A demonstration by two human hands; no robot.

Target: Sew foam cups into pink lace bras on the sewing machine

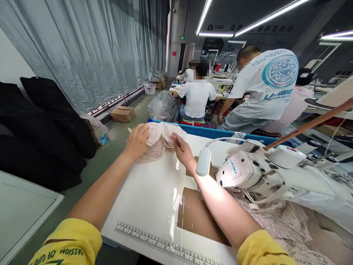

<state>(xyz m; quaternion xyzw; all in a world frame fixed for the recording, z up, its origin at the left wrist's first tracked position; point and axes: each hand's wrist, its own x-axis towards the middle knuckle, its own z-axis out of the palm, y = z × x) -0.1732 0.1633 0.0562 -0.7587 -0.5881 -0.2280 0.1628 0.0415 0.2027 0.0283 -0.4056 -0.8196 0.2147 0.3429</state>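
A bunched piece of pale pink lace fabric (156, 145) lies at the far left corner of the white sewing table (146, 195). Over its left side, my left hand (138, 140) has its fingers curled down onto the cloth. My right hand (180, 147) is at the fabric's right edge, thumb and fingers closed together on it. More pink lace (286, 221) is heaped under and beside the white JUKI sewing machine (239, 171) at the right. A small lamp head (203, 162) on a bendable neck shines on my right forearm.
Brown panels (195, 213) are set into the tabletop, with a printed ruler (157, 239) along its near edge. Black cloth (41, 129) hangs at the left. A cardboard box (122, 113) stands on the floor. Several people work ahead, one leaning over (264, 88).
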